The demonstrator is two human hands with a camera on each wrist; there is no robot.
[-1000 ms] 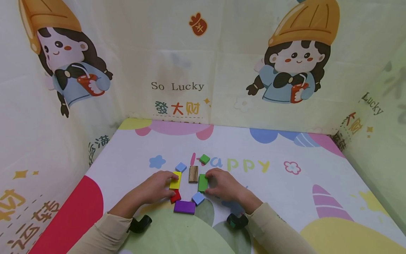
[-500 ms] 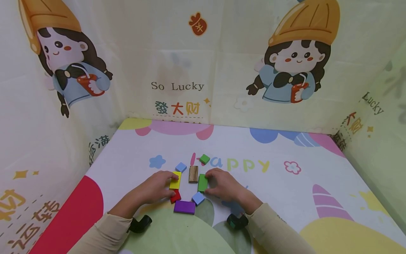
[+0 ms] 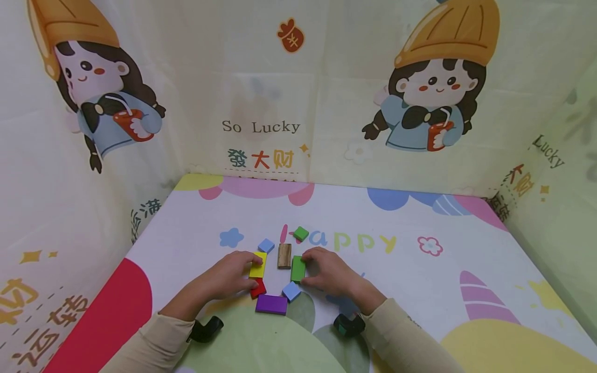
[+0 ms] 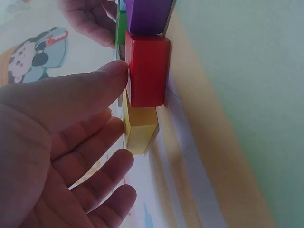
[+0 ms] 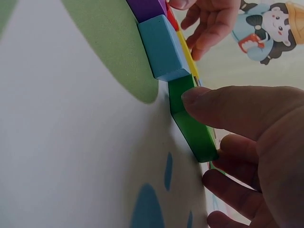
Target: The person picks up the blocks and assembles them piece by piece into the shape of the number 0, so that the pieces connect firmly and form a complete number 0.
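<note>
My left hand point(image 3: 228, 272) lies at the left of a small group of toy blocks. Its forefinger rests on a yellow block point(image 3: 257, 267), and its thumb touches the red block point(image 4: 148, 71). Across from it, my right hand point(image 3: 328, 269) touches a green block point(image 5: 194, 128) along its outer side, thumb on the near part and forefinger toward the far end. A brown wood-grain block point(image 3: 284, 256) stands between the two hands. A light blue block point(image 5: 164, 47) and a purple block point(image 3: 271, 304) close the near side of the ring.
Farther back sit another blue block point(image 3: 266, 245) and a small green block point(image 3: 300, 234). The printed mat point(image 3: 373, 280) covers the surface. Patterned cloth walls point(image 3: 336, 129) stand behind and at both sides. A black device point(image 3: 207, 329) is worn on each wrist.
</note>
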